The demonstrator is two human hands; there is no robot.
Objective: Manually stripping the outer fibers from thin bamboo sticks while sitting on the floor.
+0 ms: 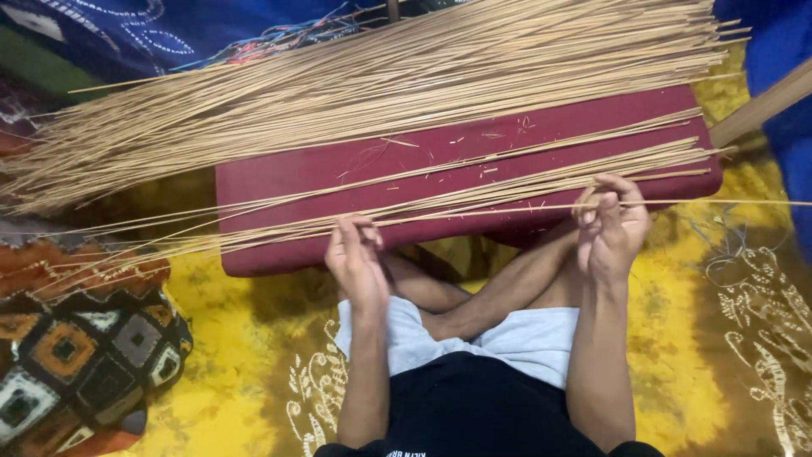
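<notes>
both hands on thin straw-coloured stick

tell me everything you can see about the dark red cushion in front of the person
The dark red cushion is a long, flat rectangular pad, seemingly fabric-covered, with rounded edges. It lies on the yellow patterned cloth just beyond the person's crossed legs. A big heap of thin sticks overlaps its far edge, and a smaller bundle of sticks lies lengthwise across its near side. Small splinters dot its top. The left hand and right hand sit at its near edge.
</notes>
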